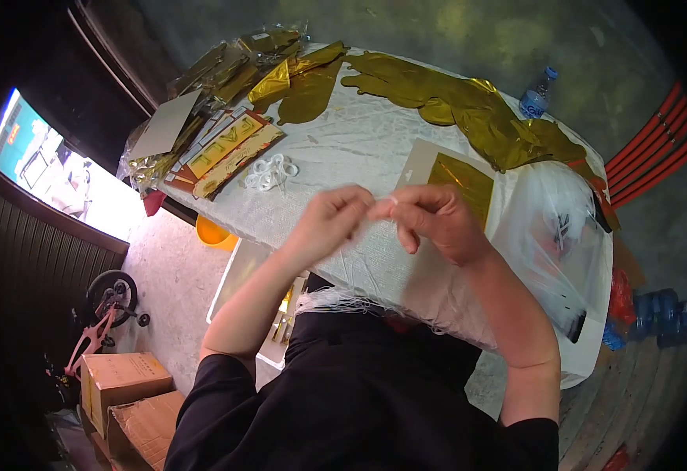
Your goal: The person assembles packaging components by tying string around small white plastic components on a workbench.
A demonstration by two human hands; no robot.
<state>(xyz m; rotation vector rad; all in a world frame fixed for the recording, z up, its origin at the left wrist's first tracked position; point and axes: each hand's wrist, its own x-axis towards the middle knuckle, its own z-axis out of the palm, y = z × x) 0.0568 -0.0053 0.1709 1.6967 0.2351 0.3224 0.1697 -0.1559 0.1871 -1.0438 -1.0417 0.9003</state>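
Over the white-covered table (320,165), my left hand (332,224) and my right hand (442,224) meet at the fingertips, both with fingers pinched together. What lies between them is too small and blurred to name. Just behind my right hand is a grey card with a gold foil piece (465,184) on it. White ring-shaped coils (270,171) lie to the left of my hands, beside a stack of printed cards (230,153). White strings (343,300) hang along the table's near edge, below my hands.
Flat gold foil balloons (406,82) line the far edge, near a water bottle (537,94). Plastic-wrapped packs (226,71) are heaped at the back left. Clear plastic bags (551,228) cover the right side. Cardboard boxes (124,377) and an orange bucket (215,234) stand on the floor.
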